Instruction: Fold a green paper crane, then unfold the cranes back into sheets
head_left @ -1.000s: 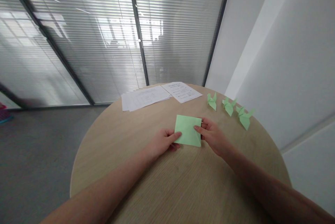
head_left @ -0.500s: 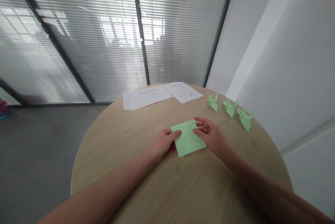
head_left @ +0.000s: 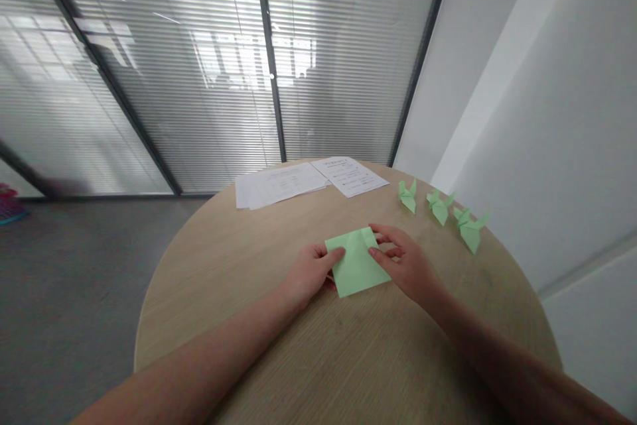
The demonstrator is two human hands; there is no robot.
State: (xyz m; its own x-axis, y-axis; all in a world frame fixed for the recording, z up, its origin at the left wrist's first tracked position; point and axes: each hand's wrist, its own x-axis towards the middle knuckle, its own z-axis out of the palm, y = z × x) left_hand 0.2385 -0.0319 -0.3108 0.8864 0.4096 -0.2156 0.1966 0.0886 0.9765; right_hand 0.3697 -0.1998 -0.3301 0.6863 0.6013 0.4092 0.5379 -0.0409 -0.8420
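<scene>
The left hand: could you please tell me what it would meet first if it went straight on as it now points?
Beyond the green paper in its grip, the left hand would probably meet the right hand first, near the thumb, though this one view leaves depth unclear.

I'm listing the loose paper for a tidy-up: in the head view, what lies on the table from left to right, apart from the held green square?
White papers → printed sheet → left green figure → middle green figure → right green figure.
</scene>
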